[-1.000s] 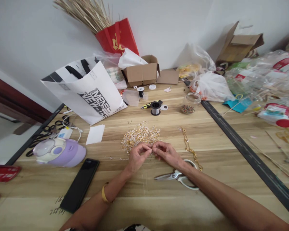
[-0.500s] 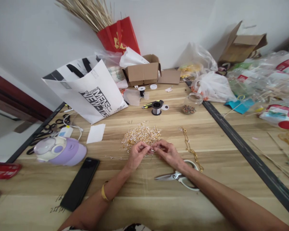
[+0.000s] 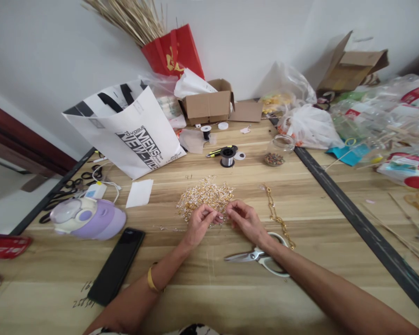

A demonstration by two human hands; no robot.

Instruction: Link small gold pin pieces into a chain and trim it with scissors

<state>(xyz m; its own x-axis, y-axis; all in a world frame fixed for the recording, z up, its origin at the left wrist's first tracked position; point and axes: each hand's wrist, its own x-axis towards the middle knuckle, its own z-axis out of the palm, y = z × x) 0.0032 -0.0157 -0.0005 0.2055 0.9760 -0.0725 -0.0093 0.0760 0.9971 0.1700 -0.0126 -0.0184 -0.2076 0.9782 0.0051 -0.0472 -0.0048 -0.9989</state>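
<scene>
A loose pile of small gold and clear bead-like pieces (image 3: 203, 193) lies in the middle of the wooden table. Just in front of it, my left hand (image 3: 198, 225) is closed in a pinch on something tiny that I cannot make out. My right hand (image 3: 247, 222) pinches beside it, its fingertips a small gap away; what they hold is too small to name. A thin strand with tiny beads (image 3: 169, 229) lies to the left of my left hand. Under my right forearm are white-handled scissors (image 3: 242, 257), and a gold chain (image 3: 273, 211) lies to the right.
Behind the pile stand a spool of wire (image 3: 227, 157), a yellow-black cutter (image 3: 216, 151) and a glass jar of beads (image 3: 275, 156). On the left are a phone (image 3: 117, 267), a purple-white cup (image 3: 91, 217) and a white paper bag (image 3: 132, 132). Plastic bags and bottles crowd the right.
My right fingertips have drawn slightly up and right, away from my left fingertips, which stay nearly in place. The table items have not moved.
</scene>
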